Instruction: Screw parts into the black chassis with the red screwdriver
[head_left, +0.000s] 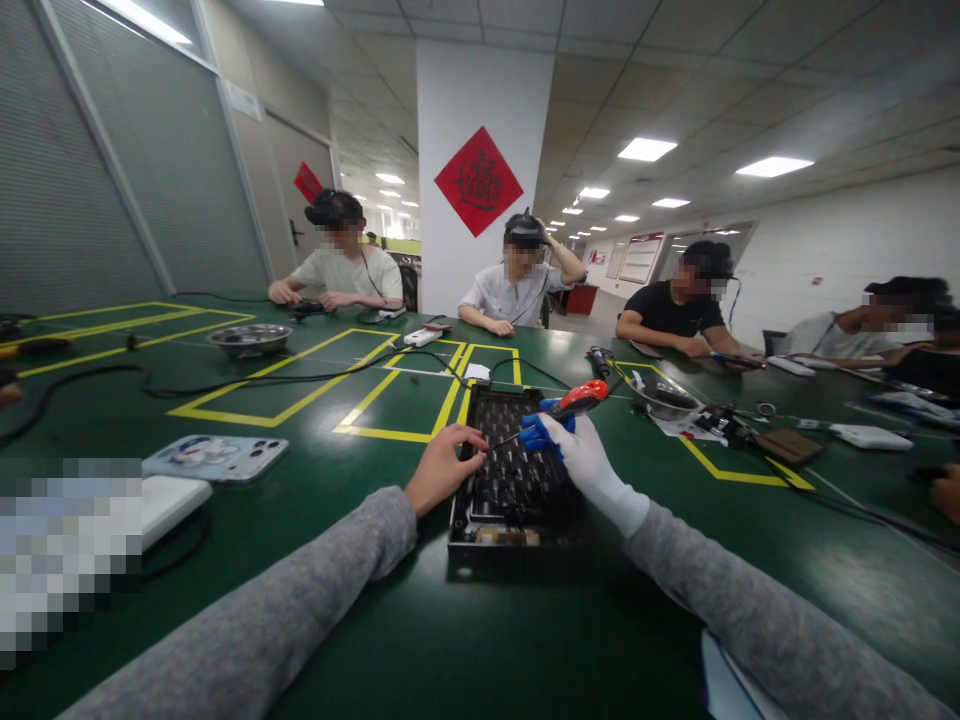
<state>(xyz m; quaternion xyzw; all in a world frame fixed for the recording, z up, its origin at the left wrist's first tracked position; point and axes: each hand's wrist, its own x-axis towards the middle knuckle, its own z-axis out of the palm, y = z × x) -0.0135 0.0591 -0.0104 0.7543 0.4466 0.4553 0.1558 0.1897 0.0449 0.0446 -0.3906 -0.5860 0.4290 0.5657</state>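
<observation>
A black rectangular housing (510,500) lies on the green table in front of me, filled with rows of small shiny dark parts. My right hand (581,455), in a white glove with blue fingertips, grips a screwdriver (576,402) with a red and black handle. Its thin shaft slants down to the left over the housing. My left hand (450,465) is bare and rests at the housing's left edge. Thumb and fingertips are drawn together by the screwdriver's tip; anything between them is too small to make out.
A smartphone (217,457) and a white box lie to the left. Metal bowls (250,338) stand at the far left and right (664,397). Black cables (300,375) cross the table. Loose parts and a brown wallet-like item (789,447) lie right. Several people sit opposite.
</observation>
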